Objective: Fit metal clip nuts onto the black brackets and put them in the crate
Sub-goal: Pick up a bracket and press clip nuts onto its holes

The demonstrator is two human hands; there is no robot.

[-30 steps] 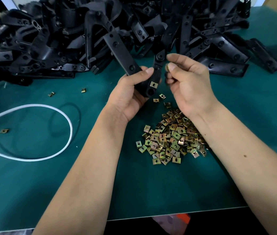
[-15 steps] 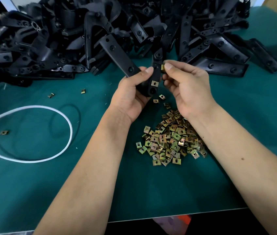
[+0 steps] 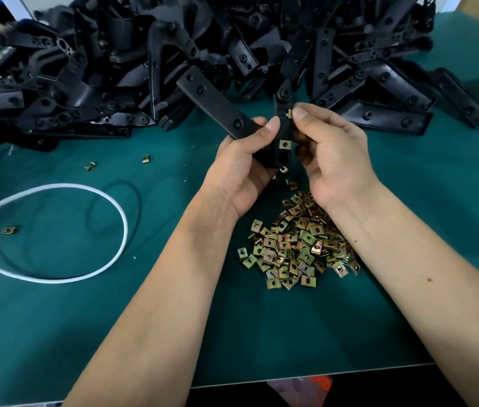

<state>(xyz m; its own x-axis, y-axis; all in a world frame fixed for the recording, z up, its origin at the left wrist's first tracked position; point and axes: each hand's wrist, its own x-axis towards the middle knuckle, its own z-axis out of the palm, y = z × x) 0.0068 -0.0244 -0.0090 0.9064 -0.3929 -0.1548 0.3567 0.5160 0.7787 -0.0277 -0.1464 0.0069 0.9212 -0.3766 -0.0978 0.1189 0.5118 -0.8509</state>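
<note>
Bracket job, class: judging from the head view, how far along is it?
Done: one clip nut sits on the held bracket. In hand: the left hand grips that bracket while the right hand pinches a second nut at its edge. Left: the bracket heap, the nut pile; no crate visible.

My green-topped table fills the view; a pale wall shows at one o'clock.
</note>
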